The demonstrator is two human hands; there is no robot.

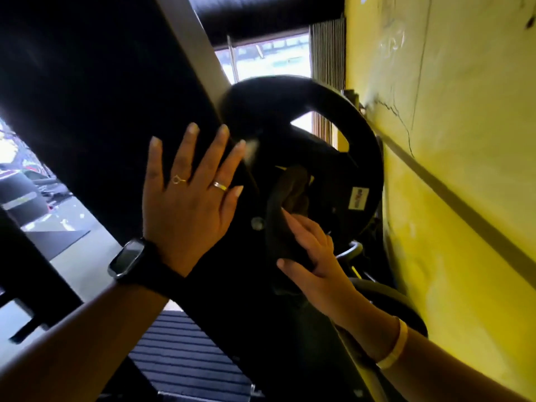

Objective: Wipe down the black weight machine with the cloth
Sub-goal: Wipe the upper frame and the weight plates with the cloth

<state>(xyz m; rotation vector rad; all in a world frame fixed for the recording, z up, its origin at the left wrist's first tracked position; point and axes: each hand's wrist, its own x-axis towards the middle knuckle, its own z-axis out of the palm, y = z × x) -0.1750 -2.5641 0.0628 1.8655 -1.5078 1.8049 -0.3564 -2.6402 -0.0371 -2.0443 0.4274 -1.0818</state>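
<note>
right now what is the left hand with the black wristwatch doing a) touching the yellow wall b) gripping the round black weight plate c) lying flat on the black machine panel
c: the left hand lies flat, fingers spread, on the black machine panel.

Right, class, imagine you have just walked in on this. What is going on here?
A person is wiping a black weight machine that stands close beside a yellow wall. The left hand lies flat on the machine's broad panel with its fingers spread. The right hand holds a dark cloth against the parts next to the round weight plate. The cloth blends into the dark machine, so its edges are hard to make out.
</note>
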